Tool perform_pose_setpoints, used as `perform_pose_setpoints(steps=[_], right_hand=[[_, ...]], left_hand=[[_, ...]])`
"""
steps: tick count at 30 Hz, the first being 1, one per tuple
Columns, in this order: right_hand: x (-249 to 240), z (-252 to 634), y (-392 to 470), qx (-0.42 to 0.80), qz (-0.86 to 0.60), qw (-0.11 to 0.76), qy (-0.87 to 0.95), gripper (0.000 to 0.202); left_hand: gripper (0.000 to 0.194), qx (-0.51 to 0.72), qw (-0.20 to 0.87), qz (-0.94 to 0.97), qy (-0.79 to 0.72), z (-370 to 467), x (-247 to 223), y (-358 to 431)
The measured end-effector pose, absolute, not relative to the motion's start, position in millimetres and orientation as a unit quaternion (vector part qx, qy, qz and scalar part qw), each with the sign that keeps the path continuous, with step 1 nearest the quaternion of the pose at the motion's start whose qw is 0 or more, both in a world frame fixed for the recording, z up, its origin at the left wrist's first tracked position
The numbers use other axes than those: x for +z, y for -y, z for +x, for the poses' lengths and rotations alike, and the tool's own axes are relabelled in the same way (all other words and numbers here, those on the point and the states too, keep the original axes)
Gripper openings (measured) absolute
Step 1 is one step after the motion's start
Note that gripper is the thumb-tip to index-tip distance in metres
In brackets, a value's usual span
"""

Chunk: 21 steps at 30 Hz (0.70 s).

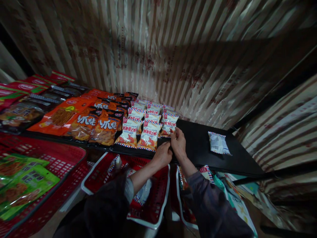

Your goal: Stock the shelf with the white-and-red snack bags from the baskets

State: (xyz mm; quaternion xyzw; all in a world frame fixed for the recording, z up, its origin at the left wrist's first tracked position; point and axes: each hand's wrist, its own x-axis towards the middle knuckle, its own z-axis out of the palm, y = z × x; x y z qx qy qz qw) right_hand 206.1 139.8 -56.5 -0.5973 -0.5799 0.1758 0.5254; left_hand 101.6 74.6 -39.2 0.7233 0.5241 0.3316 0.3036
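Note:
My right hand (178, 142) has its fingers closed at the lower right corner of a white snack bag (169, 123) with red lettering, at the front of the right column. Beside it, my left hand (162, 154) is held low at the shelf's front edge with its fingers curled in; nothing shows in it. Matching white snack bags stand in rows just left, including one at the front (148, 135) and another next to it (128, 131). One more bag (219, 143) lies alone, back side up, farther right on the black shelf (198, 140).
Orange snack packs (106, 127) and darker packs (22, 110) fill the shelf's left. Below are a red basket (162, 195) with a few bags, another basket (178, 198) to its right, and a large red basket (71, 155) holding green packs (29, 186). Striped sheeting (153, 49) hangs behind.

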Motion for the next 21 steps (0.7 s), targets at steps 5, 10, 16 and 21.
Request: perform_pose_setpoints(steps=[5,10,16,21], right_hand=[[-50,188,-89,0.193,-0.543,0.539,0.614,0.036],[-62,165,-26,0.228,-0.524,0.538,0.62,0.029],[-105,139,25,0.404,-0.603,0.473,0.499,0.028],[-160,125,33,0.474,-0.661,0.391,0.432,0.016]], left_hand=[[0.036,0.28,0.321,0.732,-0.533,83,-36,-49],[0.027,0.232,0.343,0.735,-0.537,54,-42,-15],[0.027,0.196,0.385,0.709,-0.558,29,-66,27],[0.016,0.15,0.458,0.636,-0.602,13,-105,37]])
